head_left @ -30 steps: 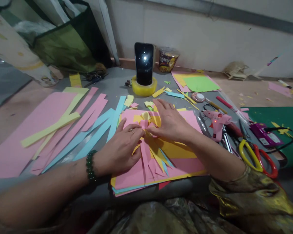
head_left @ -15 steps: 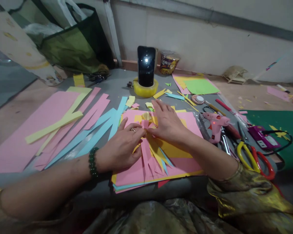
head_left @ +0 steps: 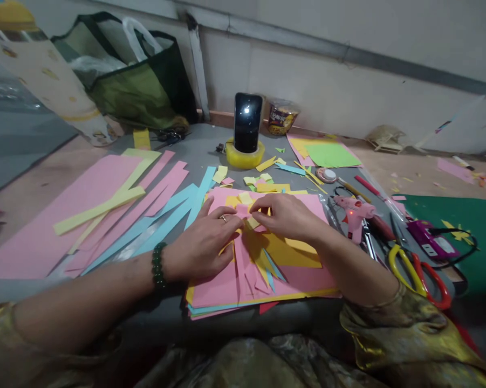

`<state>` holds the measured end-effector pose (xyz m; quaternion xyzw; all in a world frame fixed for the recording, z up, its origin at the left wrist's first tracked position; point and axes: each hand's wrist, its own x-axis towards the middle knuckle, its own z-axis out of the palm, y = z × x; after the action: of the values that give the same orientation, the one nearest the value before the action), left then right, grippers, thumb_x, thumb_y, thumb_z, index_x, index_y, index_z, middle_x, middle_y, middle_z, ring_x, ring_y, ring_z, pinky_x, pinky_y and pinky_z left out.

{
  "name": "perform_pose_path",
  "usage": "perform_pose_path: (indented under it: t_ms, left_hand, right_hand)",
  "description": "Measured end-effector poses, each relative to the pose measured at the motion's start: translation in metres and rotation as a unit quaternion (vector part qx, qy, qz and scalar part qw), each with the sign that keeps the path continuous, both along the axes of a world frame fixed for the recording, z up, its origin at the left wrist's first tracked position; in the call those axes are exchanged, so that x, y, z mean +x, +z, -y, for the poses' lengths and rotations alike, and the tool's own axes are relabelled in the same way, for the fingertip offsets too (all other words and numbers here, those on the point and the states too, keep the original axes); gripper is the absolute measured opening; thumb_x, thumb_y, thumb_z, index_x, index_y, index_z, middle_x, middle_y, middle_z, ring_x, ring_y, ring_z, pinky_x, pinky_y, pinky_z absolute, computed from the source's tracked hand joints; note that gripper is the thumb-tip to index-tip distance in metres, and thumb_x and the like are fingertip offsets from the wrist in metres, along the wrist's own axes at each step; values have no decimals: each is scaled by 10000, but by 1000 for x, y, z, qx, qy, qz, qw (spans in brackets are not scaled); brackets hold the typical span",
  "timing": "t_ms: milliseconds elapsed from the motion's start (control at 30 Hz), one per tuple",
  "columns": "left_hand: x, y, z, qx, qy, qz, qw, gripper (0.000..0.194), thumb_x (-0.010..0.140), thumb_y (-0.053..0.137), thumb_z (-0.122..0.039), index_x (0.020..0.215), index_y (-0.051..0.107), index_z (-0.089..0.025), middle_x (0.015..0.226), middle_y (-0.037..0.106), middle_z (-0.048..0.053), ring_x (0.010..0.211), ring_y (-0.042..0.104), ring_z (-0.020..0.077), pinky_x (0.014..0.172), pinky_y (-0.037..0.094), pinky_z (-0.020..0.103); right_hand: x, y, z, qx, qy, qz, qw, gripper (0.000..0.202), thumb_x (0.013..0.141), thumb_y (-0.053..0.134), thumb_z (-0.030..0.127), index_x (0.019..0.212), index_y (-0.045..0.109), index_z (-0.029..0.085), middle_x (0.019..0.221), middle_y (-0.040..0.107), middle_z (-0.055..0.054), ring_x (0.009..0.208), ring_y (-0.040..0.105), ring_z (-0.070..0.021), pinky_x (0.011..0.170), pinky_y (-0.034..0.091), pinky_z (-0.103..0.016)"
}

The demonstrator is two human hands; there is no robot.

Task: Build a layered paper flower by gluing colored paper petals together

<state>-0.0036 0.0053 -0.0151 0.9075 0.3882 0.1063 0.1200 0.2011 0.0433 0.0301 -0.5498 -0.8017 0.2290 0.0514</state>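
A paper piece with pink, yellow and blue strips (head_left: pixel 247 264) fans out over a stack of coloured sheets (head_left: pixel 214 291). My left hand (head_left: pixel 204 242) rests on the stack, its fingertips pressing the gathered upper end of the strips. From the right, my right hand (head_left: pixel 285 215) pinches at the same gathered end, thumb and forefinger close to a small pale yellow bit of paper. A yellow sheet (head_left: pixel 303 253) lies under the strips, on the pink top sheet.
Pink, yellow and blue strips (head_left: pixel 165 188) lie at left. Behind the stack, a phone (head_left: pixel 247 123) leans in a tape roll (head_left: pixel 246 157). At right are a pink glue gun (head_left: pixel 354 214), scissors (head_left: pixel 406 269), a purple device (head_left: pixel 432 238) and a green mat (head_left: pixel 485 237).
My right hand has gone from lying spread over the top of the paper piece to a pinch beside its gathered end. My left hand stays on the strips. The view has shifted slightly.
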Motion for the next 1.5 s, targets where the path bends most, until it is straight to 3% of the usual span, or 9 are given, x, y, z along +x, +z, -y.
perform_pose_path:
  t_ms: [200, 400, 500, 633, 733, 900, 1033, 1300, 1500]
  left_hand:
    - [-1, -2, -2, 27, -8, 21, 999, 274, 838, 429, -148, 1023, 624, -202, 1035, 737, 100, 1232, 582, 329, 1155, 213, 736]
    - [0, -3, 0, 47, -22, 45, 998, 244, 878, 437, -181, 927, 670, -229, 1048, 746, 68, 1159, 613, 292, 1195, 148, 709]
    - [0, 1, 1, 34, -31, 32, 998, 235, 903, 436, -206, 900, 670, -227, 1039, 748, 76, 1160, 617, 296, 1191, 159, 713]
    - [-1, 0, 0, 41, -39, 27, 998, 200, 864, 469, -196, 894, 666, -221, 1069, 734, 84, 1118, 623, 295, 1176, 199, 711]
    - [-3, -6, -1, 66, -42, 40, 996, 203, 856, 483, -216, 879, 684, -224, 1027, 721, 79, 1092, 620, 299, 1178, 192, 713]
    - [-4, -6, -1, 69, -45, 37, 996, 241, 859, 471, -206, 870, 711, -219, 1033, 723, 95, 1089, 628, 303, 1186, 173, 715]
    - [-3, -1, -2, 33, -50, 34, 998, 236, 851, 485, -220, 902, 716, -216, 1077, 723, 100, 1109, 627, 297, 1161, 274, 679]
    - [-5, 2, 0, 19, -52, 47, 997, 222, 858, 519, -263, 927, 728, -234, 1026, 780, 65, 1222, 604, 343, 1181, 106, 755]
    - [-4, 3, 3, 38, -62, 29, 997, 271, 871, 482, -246, 878, 753, -241, 979, 775, 69, 1204, 613, 345, 1158, 202, 741]
  right_hand:
    - [-4, 3, 3, -21, 10, 42, 999, 185, 858, 585, 236, 710, 680, 177, 769, 721, -45, 684, 556, -152, 606, 320, -279]
    - [2, 3, 4, -100, 99, -9, 990, 313, 894, 578, 290, 605, 587, 169, 551, 516, 31, 544, 409, -97, 560, 284, -268]
    - [8, 5, -2, -77, 118, -95, 985, 308, 894, 576, 289, 613, 582, 162, 557, 464, 45, 564, 406, -90, 559, 293, -246]
    - [22, 29, 2, 126, 28, -219, 967, 248, 902, 574, 327, 735, 647, 158, 639, 544, 21, 603, 451, -100, 576, 335, -238]
    - [37, 60, 31, 235, -39, -188, 953, 316, 912, 592, 438, 759, 679, 176, 625, 572, 13, 569, 449, -107, 560, 346, -250]
    - [89, 87, 91, 184, -179, 35, 966, 590, 844, 512, 769, 643, 703, 248, 532, 594, -40, 477, 483, -170, 476, 338, -306]
    - [138, 62, 98, 123, -346, 169, 915, 539, 809, 554, 753, 625, 737, 280, 588, 671, -123, 468, 543, -229, 449, 348, -345]
    - [151, -4, 52, 36, -363, 186, 912, 436, 828, 564, 617, 619, 612, 238, 818, 740, -131, 778, 677, -304, 634, 437, -358]
    - [146, -20, 38, 51, -408, 52, 910, 325, 742, 641, 388, 484, 501, 249, 537, 627, -76, 650, 632, -257, 607, 435, -336]
